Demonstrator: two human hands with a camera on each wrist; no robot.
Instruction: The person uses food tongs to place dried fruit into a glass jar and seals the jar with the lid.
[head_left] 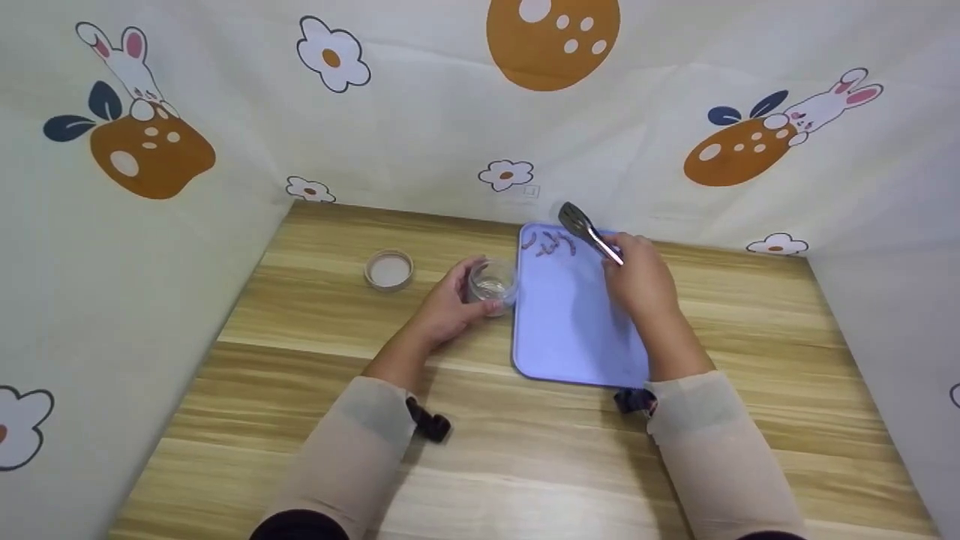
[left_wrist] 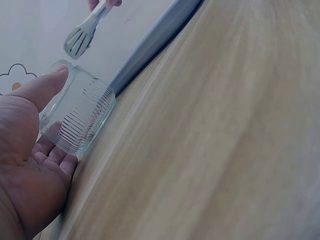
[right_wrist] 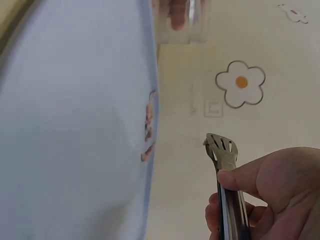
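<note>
1. Starting at the left of the wooden table [head_left: 315,360]: a round white-topped jar lid [head_left: 389,270] is lying flat there, well apart from both hands, nobody touching it.
2. The left hand [head_left: 448,307] is curling around a small clear ribbed glass jar [head_left: 492,285], thumb on one side and fingers on the other, holding it just beside the left edge of the light blue plastic tray [head_left: 577,337]. In the left wrist view the jar is looking tilted, mouth leaning toward the tray.
3. The little pinkish-brown worm-like pieces [head_left: 551,243] are sitting in the tray's far left corner, beyond the jar and to the left of the tongs. Can't tell what they're made of.
4. The right hand [head_left: 640,281] is gripping a pair of slotted metal tongs [head_left: 587,230] by the handle, over the tray's far right part. Their long axis is pointing away and leftward, tips hovering just past the pieces, not touching. Looks like the right hand is the nearer one.
5. No brands or readable writing anywhere, just bunnies and flowers on the cloth backdrop [head_left: 420,112].
</note>
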